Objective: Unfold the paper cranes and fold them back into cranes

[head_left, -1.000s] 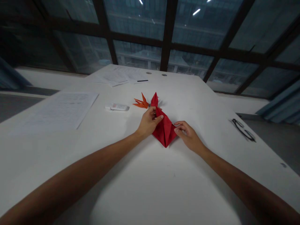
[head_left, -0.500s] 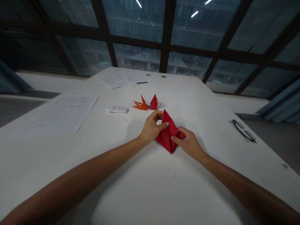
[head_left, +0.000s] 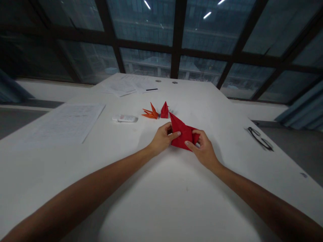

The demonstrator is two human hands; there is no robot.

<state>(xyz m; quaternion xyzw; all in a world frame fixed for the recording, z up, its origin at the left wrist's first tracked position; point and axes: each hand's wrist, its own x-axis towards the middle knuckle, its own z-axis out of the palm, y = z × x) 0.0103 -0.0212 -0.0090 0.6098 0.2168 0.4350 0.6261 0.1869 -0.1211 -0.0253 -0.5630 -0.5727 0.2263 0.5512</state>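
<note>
A folded piece of red origami paper (head_left: 182,137) is held between both hands above the table, one pointed flap rising at its upper left. My left hand (head_left: 163,137) pinches its left side, thumb lying across the front face. At the right side, my right hand (head_left: 203,148) grips it with the thumb on the front and the fingers behind the edge. The fingertips behind the paper are hidden. Just beyond stand a small red origami figure (head_left: 165,110) and an orange origami figure (head_left: 151,112) with several thin points.
The white table (head_left: 156,208) reaches to the dark-framed windows. To the left lie a white tube-like item (head_left: 124,118) and a printed sheet (head_left: 68,121). More papers (head_left: 121,85) and a dark pen (head_left: 151,89) are at the back. Black-framed glasses (head_left: 259,138) rest near the right edge.
The red paper has been turned: its lower point no longer faces me, and its tip now leans up and left. Both hands keep hold, and the right fingers have shifted slightly.
</note>
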